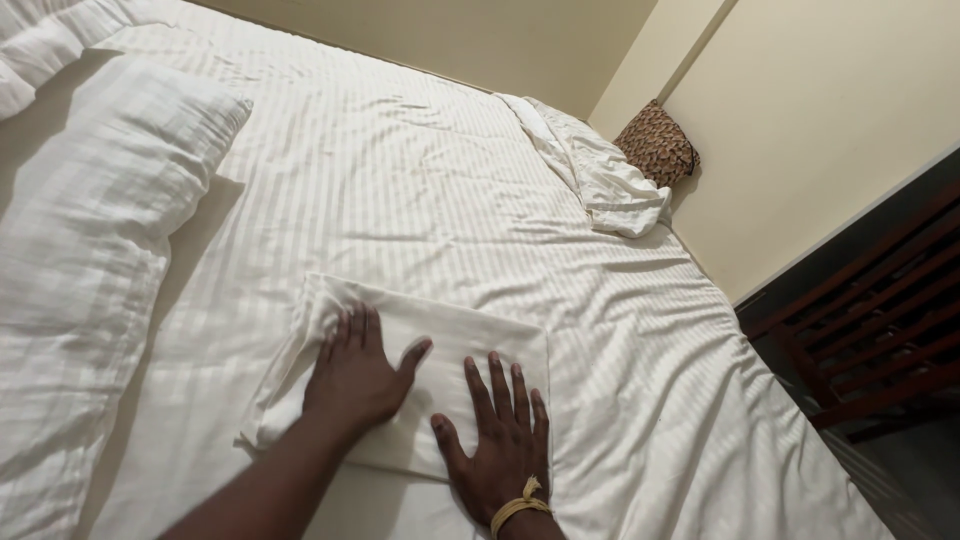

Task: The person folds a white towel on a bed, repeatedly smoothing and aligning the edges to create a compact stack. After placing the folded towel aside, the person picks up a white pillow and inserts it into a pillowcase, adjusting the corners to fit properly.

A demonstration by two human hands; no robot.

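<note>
Head view of two bare hands pressed flat on a folded white cloth (420, 375) that lies on a bed's striped white sheet (420, 190). The left hand (355, 375) rests palm down on the cloth's middle, fingers together and thumb spread, gripping nothing. The right hand (502, 440), just beside it, lies flat with fingers slightly apart on the cloth's near right corner, also empty; a yellow band (517, 505) circles its wrist. Left of the left hand lies a large white pillow (95, 250). Far beyond the right hand, a crumpled white cloth (600, 175) and a brown patterned cushion (657, 145) sit by the wall; dark wooden slats (880, 330) stand to its right.
</note>
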